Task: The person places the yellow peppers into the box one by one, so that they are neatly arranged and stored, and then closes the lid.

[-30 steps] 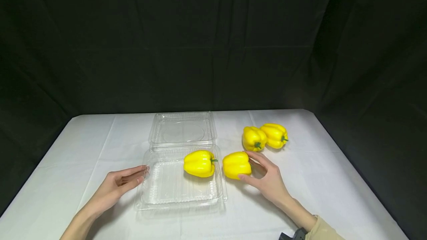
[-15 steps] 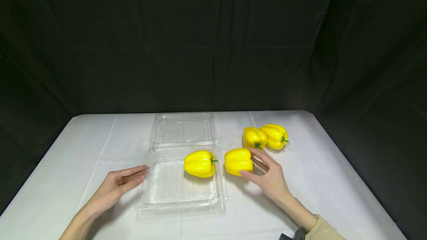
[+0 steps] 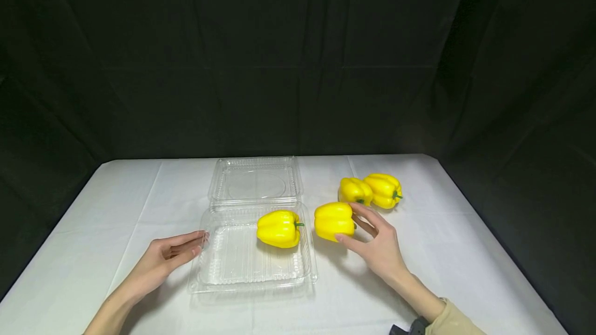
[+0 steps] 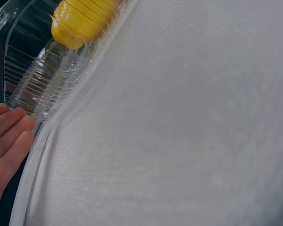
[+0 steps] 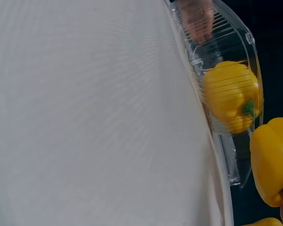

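My right hand (image 3: 379,249) grips a yellow bell pepper (image 3: 333,221) between thumb and fingers, just right of a clear hinged plastic container (image 3: 233,244). In the right wrist view, the gripped bell pepper (image 5: 272,160) is raised beside the container's rim, its stem turned toward the hand. Another yellow bell pepper (image 3: 278,229) lies on its side in the container's base, at the right. At the base's left edge, my left hand (image 3: 158,265) touches the side with fairly straight fingers, thumb and fingertips apart. The left wrist view shows those fingers (image 4: 9,136) against the clear wall.
The container's lid (image 3: 255,182) lies folded back behind its base. At the back right, two more yellow bell peppers (image 3: 355,190) (image 3: 384,190) sit side by side on the white-covered table (image 3: 465,252). Black cloth (image 3: 298,66) hangs around the back and sides.
My right hand has raised its bell pepper and shifted it slightly rightward and farther back. The left hand and the container have stayed put.
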Demonstrator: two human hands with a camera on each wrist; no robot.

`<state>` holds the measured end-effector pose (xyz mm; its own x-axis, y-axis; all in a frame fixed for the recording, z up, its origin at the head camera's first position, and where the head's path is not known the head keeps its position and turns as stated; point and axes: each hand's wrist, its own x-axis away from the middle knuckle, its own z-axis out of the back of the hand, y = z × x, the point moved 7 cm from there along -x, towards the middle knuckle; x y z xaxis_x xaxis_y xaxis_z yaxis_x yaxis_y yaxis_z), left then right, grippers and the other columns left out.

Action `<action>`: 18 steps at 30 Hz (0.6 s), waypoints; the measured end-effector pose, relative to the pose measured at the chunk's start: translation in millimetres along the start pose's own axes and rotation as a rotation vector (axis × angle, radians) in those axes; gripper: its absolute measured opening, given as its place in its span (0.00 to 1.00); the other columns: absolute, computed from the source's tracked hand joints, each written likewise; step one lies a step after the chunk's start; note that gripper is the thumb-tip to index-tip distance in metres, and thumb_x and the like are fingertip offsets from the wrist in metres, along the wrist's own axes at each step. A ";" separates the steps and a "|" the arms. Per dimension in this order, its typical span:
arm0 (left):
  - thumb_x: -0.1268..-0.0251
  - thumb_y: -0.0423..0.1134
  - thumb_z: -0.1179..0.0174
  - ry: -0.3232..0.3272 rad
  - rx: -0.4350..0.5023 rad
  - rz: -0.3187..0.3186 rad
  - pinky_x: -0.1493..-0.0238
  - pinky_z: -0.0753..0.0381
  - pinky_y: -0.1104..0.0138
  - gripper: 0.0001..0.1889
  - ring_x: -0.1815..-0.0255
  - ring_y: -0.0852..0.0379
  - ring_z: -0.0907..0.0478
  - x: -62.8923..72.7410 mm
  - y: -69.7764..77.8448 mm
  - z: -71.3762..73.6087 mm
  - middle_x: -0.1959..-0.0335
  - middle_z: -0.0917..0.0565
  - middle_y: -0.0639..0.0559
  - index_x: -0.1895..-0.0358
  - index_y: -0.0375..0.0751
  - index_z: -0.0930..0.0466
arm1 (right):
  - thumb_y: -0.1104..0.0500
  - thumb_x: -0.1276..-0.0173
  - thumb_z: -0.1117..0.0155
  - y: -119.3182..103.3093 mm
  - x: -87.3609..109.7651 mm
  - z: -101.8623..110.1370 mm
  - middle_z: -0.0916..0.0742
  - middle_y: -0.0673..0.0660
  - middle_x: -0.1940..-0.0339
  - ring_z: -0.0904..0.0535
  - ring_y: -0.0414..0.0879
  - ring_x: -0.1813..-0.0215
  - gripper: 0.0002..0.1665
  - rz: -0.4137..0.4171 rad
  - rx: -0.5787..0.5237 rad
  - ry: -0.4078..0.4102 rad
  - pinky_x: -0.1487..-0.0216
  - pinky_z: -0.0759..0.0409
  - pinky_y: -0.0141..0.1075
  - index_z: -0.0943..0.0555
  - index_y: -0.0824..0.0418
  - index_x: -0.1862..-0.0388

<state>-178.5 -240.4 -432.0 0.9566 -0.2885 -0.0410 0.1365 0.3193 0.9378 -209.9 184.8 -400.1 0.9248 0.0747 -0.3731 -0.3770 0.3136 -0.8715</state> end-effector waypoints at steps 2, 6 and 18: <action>0.26 0.41 0.41 0.000 -0.001 -0.002 0.44 0.25 0.77 0.21 0.43 0.66 0.19 0.1 0.2 0.0 0.38 0.18 0.48 0.33 0.42 0.24 | 0.67 0.50 0.18 -2.1 -0.1 0.4 0.19 0.57 0.37 0.20 0.38 0.39 0.41 -0.002 0.006 0.011 0.39 0.23 0.30 0.22 0.59 0.35; 0.26 0.41 0.41 -0.002 0.002 -0.005 0.44 0.25 0.76 0.21 0.43 0.66 0.19 0.0 0.3 0.0 0.38 0.18 0.48 0.33 0.41 0.24 | 0.67 0.50 0.18 -6.3 -0.5 -0.1 0.18 0.57 0.37 0.20 0.37 0.40 0.41 -0.013 0.010 0.020 0.40 0.23 0.30 0.22 0.60 0.35; 0.26 0.42 0.41 -0.003 0.005 0.008 0.43 0.25 0.76 0.21 0.43 0.66 0.19 0.4 -0.3 -0.2 0.38 0.18 0.49 0.33 0.42 0.24 | 0.68 0.50 0.19 -27.8 -0.9 -10.8 0.18 0.55 0.37 0.23 0.35 0.39 0.40 0.003 -0.021 0.014 0.38 0.23 0.32 0.22 0.58 0.36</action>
<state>-178.1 -240.4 -432.3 0.9568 -0.2891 -0.0324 0.1277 0.3172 0.9397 -200.8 165.8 -379.0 0.9230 0.0621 -0.3797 -0.3805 0.2936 -0.8770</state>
